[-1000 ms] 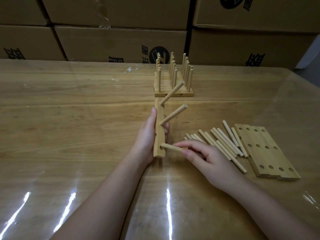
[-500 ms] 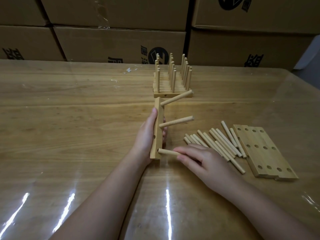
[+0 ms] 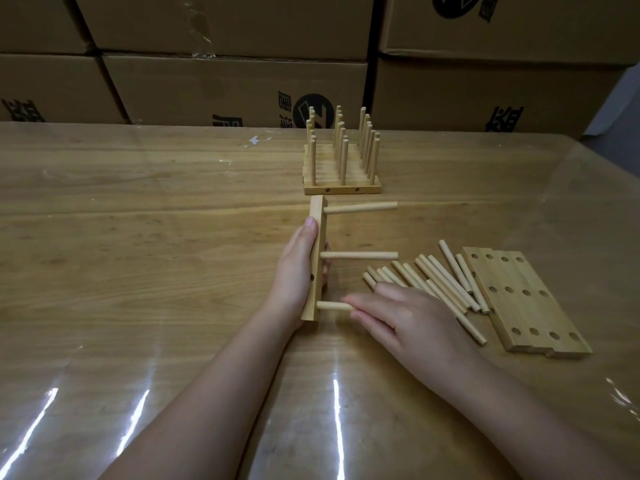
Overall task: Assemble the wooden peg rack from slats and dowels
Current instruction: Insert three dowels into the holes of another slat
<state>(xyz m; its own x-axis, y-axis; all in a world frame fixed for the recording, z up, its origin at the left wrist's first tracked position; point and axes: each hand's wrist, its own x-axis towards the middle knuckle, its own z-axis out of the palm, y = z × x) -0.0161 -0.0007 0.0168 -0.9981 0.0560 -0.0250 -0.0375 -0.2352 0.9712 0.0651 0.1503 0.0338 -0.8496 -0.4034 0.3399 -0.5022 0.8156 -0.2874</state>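
A wooden slat (image 3: 319,212) stands on its long edge on the table, and my left hand (image 3: 294,268) grips it around the middle. Three dowels stick out of it to the right, lying level: a far dowel (image 3: 360,207), a middle dowel (image 3: 360,255) and a near dowel (image 3: 330,306). My right hand (image 3: 408,317) lies with straight fingers over the near dowel, fingertips touching it close to the slat. Most of that dowel is hidden under the hand.
Several loose dowels (image 3: 443,282) lie right of my hands, beside a flat group of drilled slats (image 3: 526,299). A finished peg rack (image 3: 341,183) stands behind the slat. Cardboard boxes (image 3: 235,88) wall off the table's far edge.
The slat has turned so its dowels swung down from pointing up and right to lying level. My right hand went from pinching the near dowel to flat fingers over it.
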